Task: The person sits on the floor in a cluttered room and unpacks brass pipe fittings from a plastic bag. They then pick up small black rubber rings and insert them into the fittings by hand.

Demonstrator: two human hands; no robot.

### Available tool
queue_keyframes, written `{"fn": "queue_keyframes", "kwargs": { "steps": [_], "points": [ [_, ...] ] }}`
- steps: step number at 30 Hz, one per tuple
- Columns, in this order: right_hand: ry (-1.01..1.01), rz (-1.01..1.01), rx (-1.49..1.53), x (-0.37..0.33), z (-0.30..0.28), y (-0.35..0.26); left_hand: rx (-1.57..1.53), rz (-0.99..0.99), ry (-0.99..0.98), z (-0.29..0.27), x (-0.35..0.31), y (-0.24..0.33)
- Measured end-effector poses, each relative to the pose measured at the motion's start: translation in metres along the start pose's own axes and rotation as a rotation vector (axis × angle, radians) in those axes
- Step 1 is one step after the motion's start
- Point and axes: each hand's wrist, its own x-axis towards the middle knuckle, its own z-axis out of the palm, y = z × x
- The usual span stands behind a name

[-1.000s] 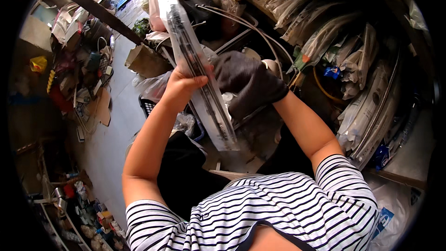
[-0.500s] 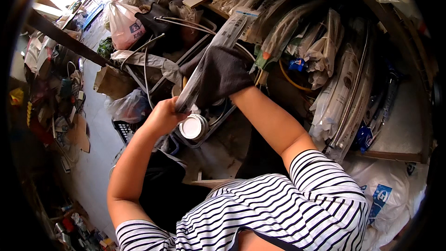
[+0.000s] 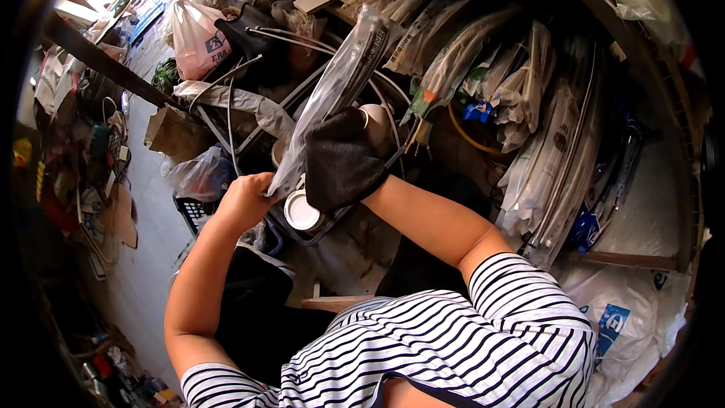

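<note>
The left hand (image 3: 249, 200) grasps the lower end of a clear sleeve (image 3: 328, 91), its fingers folded around the plastic and partly out of sight. The sleeve slants up and to the right in front of the person, above a metal frame (image 3: 253, 140); glare and creases make its contents hard to make out. A dark cloth (image 3: 343, 155) swallows the right hand up to the wrist, so I cannot tell how those fingers are set; the cloth lies against the sleeve, covers part of its right edge and overlaps a white tub (image 3: 302, 211) below. Bundled sleeves (image 3: 547, 151) crowd the right side, with a blue packet (image 3: 477, 111) among them. A pinkish bag (image 3: 198, 41) and a cardboard box (image 3: 175, 134) stand to the left, near a dark crate (image 3: 193, 213) partly hidden by the left forearm. Black shadow cuts off the outer edges.
</note>
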Motion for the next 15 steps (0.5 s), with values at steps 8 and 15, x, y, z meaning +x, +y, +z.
{"fn": "queue_keyframes", "kwargs": {
  "steps": [8,15],
  "points": [
    [0.203,0.642,0.662,0.01,0.017,0.078,-0.091,-0.064,-0.159,-0.015,-0.018,-0.013],
    [-0.082,0.788,0.105,0.048,-0.062,0.075,-0.283,-0.159,-0.209,-0.031,-0.036,-0.034]
  ]
}}
